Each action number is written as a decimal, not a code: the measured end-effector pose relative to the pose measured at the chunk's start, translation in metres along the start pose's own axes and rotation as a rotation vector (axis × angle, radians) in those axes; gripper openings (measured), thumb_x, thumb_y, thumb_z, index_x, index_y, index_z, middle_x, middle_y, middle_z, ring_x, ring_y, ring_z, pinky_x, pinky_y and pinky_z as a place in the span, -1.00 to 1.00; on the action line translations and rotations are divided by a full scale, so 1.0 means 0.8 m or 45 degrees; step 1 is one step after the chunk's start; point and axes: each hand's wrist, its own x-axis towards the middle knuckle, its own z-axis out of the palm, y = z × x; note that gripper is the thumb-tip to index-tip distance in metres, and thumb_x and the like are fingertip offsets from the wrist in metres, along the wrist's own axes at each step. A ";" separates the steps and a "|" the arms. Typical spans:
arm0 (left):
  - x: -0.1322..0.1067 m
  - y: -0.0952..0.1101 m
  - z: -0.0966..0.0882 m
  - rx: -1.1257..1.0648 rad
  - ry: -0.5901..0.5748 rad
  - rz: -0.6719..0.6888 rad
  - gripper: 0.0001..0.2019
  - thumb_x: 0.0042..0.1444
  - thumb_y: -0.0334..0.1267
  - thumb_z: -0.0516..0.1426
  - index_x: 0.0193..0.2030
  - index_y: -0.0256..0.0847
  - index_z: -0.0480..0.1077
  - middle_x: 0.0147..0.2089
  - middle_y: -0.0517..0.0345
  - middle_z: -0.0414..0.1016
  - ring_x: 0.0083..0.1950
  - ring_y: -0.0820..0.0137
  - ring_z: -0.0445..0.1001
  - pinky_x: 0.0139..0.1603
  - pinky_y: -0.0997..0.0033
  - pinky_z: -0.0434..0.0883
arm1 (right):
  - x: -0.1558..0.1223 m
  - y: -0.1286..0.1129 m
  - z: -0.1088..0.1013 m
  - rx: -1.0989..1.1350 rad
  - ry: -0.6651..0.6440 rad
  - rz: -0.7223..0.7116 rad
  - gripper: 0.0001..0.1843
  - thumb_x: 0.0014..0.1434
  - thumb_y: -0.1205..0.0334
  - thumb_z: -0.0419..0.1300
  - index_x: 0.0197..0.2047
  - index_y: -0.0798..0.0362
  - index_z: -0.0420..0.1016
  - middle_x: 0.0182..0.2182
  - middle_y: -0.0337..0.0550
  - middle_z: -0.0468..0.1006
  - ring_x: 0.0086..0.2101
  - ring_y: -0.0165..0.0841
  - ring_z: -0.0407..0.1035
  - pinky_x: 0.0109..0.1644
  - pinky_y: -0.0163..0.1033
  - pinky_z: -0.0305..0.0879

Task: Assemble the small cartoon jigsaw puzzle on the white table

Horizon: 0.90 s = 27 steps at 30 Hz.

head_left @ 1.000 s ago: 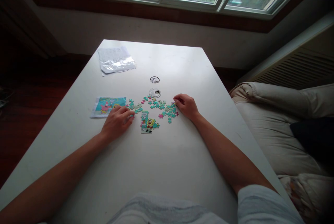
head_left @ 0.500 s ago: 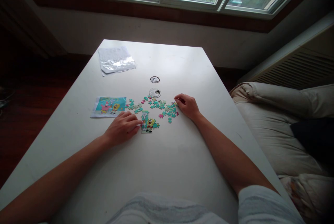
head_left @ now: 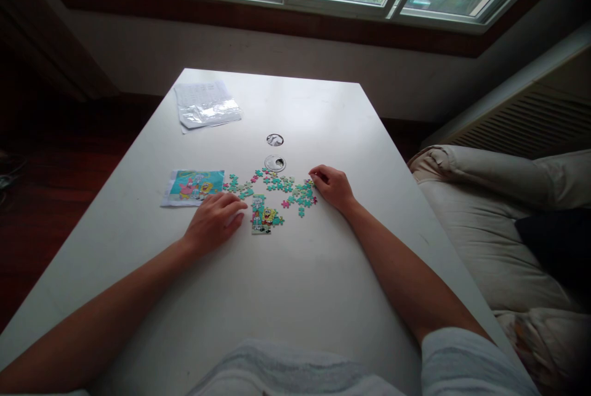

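Note:
A partly joined jigsaw puzzle with cartoon figures lies flat on the white table. Just left of it rests my left hand, thumb and fingers apart, holding nothing and a small gap from the puzzle. My right hand lies on its side at the right edge of the loose puzzle pieces, fingers curled in. Whether a piece sits inside those fingers is hidden. More turquoise and pink loose pieces spread in an arc beyond the joined part.
A picture packet showing the same cartoon figures lies beyond my left hand. Papers in a clear plastic sleeve are at the far left. Two round table holes sit behind the pieces. A beige sofa stands along the right side.
My left hand has drawn slightly left, off the joined puzzle's left edge, and its fingers have parted. The right hand stays by the loose pieces.

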 end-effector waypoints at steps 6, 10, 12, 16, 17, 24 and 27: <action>0.007 -0.029 -0.005 -0.032 0.197 -0.413 -0.77 0.33 -0.17 0.06 -0.04 -0.10 0.52 0.03 0.08 0.52 0.11 0.17 0.47 0.23 0.07 0.32 | 0.000 0.001 0.000 0.024 -0.005 0.018 -0.81 0.24 0.17 0.19 -0.22 0.04 0.61 -0.48 -0.23 0.48 -0.46 -0.39 0.28 -0.30 -0.26 0.21; 0.010 -0.048 -0.007 -0.031 0.237 -0.568 -0.78 0.31 -0.16 0.06 -0.07 -0.09 0.52 0.02 0.08 0.52 0.10 0.15 0.47 0.35 -0.04 0.20 | 0.000 0.002 0.001 0.025 -0.008 0.024 -0.80 0.24 0.15 0.19 -0.22 0.03 0.61 -0.48 -0.23 0.48 -0.46 -0.39 0.27 -0.31 -0.27 0.21; 0.010 -0.052 -0.005 -0.001 0.236 -0.586 -0.77 0.31 -0.15 0.07 -0.07 -0.10 0.52 0.03 0.07 0.52 0.11 0.13 0.45 0.34 -0.04 0.21 | 0.000 0.002 0.001 0.024 -0.010 0.025 -0.79 0.24 0.14 0.18 -0.22 0.03 0.61 -0.47 -0.22 0.49 -0.46 -0.38 0.28 -0.31 -0.26 0.21; 0.008 -0.049 -0.002 0.052 0.243 -0.500 -0.76 0.31 -0.15 0.07 -0.04 -0.10 0.52 0.08 0.06 0.50 0.16 0.13 0.43 0.36 -0.03 0.20 | 0.000 0.000 0.000 0.027 -0.013 0.025 -0.78 0.24 0.12 0.18 -0.22 0.03 0.61 -0.47 -0.22 0.49 -0.46 -0.38 0.28 -0.30 -0.26 0.22; 0.008 -0.047 -0.001 0.049 0.233 -0.458 -0.76 0.31 -0.15 0.07 -0.02 -0.10 0.52 0.10 0.06 0.49 0.17 0.13 0.42 0.35 -0.02 0.21 | 0.000 0.000 0.000 0.027 -0.013 0.026 -0.78 0.24 0.12 0.17 -0.21 0.03 0.61 -0.47 -0.21 0.49 -0.46 -0.38 0.28 -0.30 -0.26 0.22; 0.005 -0.037 0.003 0.042 0.118 -0.244 -0.74 0.33 -0.19 0.06 0.06 -0.09 0.48 0.21 0.05 0.45 0.25 0.12 0.35 0.34 -0.01 0.25 | -0.001 0.001 0.000 0.023 -0.014 0.017 -0.79 0.24 0.14 0.18 -0.21 0.03 0.61 -0.47 -0.22 0.49 -0.46 -0.39 0.28 -0.30 -0.27 0.22; 0.004 -0.035 0.002 0.062 0.090 -0.181 -0.74 0.33 -0.22 0.07 0.08 -0.10 0.48 0.25 0.02 0.42 0.31 0.10 0.31 0.37 -0.06 0.23 | -0.001 0.001 0.000 0.016 -0.014 0.014 -0.79 0.24 0.14 0.18 -0.21 0.03 0.61 -0.46 -0.21 0.50 -0.45 -0.38 0.29 -0.30 -0.26 0.23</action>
